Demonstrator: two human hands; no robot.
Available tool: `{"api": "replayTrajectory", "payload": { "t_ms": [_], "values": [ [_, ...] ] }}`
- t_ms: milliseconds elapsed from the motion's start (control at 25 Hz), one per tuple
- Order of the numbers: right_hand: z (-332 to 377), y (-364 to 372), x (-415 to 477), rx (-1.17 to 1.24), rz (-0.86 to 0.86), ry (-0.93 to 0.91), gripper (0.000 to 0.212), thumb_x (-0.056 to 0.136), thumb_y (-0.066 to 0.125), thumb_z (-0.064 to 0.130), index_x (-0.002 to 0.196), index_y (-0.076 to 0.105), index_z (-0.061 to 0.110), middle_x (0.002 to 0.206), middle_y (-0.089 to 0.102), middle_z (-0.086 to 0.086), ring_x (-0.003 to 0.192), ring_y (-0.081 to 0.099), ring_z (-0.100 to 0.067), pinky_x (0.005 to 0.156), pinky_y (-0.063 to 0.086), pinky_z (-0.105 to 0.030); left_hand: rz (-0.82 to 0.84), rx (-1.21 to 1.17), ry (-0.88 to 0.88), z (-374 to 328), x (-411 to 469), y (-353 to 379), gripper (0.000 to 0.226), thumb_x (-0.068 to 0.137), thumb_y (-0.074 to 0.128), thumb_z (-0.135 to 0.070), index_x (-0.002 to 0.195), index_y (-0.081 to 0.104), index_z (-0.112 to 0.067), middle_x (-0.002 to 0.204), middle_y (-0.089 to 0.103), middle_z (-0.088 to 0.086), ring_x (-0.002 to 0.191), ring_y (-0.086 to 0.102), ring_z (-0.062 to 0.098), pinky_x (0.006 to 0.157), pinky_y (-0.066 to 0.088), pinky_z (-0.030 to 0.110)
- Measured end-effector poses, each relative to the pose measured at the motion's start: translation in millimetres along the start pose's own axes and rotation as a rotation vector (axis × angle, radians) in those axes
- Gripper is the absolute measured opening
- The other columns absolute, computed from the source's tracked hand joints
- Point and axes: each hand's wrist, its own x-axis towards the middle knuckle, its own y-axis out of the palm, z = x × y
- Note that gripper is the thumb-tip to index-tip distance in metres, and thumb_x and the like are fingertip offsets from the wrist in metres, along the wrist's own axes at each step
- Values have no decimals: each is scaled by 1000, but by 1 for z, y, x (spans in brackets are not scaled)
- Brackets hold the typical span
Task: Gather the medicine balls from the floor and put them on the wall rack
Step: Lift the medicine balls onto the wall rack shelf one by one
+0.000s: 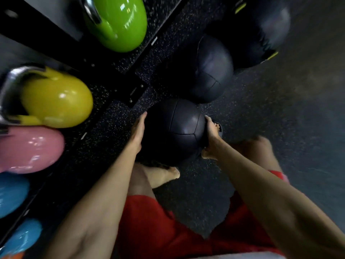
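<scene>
A black leather medicine ball point(177, 128) is between both my hands, low over the speckled floor. My left hand point(137, 132) lies flat against its left side with straight fingers. My right hand point(211, 135) presses its right side, thumb hooked under the lower edge. A second black medicine ball point(211, 70) lies on the floor just beyond it. A third, larger dark ball point(268, 32) with yellow-green tabs sits further back right.
A black rack frame point(130, 58) runs along the left, holding glossy kettlebells: green point(119, 23), yellow point(56, 98), pink point(28, 148) and two blue point(11, 193). My bare feet and red shorts are below the ball. Open grey floor point(308, 128) lies to the right.
</scene>
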Motion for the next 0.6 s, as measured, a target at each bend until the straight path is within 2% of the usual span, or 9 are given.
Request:
{"api": "replayTrajectory", "payload": {
  "t_ms": [80, 280, 440, 600],
  "values": [
    [17, -2, -72, -46, 50, -3, 70, 71, 61, 71, 122, 68, 24, 113, 74, -3, 106, 68, -29, 107, 47, -49, 20, -11, -10, -24, -74, -10, 91, 55, 54, -97, 132, 56, -49, 143, 55, -9, 130, 52, 21, 110, 41, 48],
    [60, 1, -201, -251, 22, -189, 90, 70, 48, 84, 138, 58, 26, 141, 59, -1, 135, 49, -27, 118, 30, -48, 44, -97, 80, -78, -220, -32, 96, 62, 51, -93, 140, 53, -38, 143, 55, -5, 128, 53, 20, 111, 41, 46],
    [91, 9, -267, -267, 143, -357, 63, 95, 47, 59, 141, 55, 16, 141, 58, -5, 129, 53, -22, 115, 38, -41, -18, -189, 214, -103, -269, -41, 90, 68, 50, -87, 140, 53, -34, 144, 55, -5, 130, 53, 19, 112, 41, 45],
    [114, 16, -304, -320, 259, -552, 52, 100, 45, 54, 135, 59, 18, 136, 61, 0, 126, 53, -12, 116, 36, -36, -135, -330, 344, -120, -316, -41, 79, 70, 56, -82, 134, 59, -35, 137, 61, -8, 127, 56, 17, 109, 44, 44]
  ]
}}
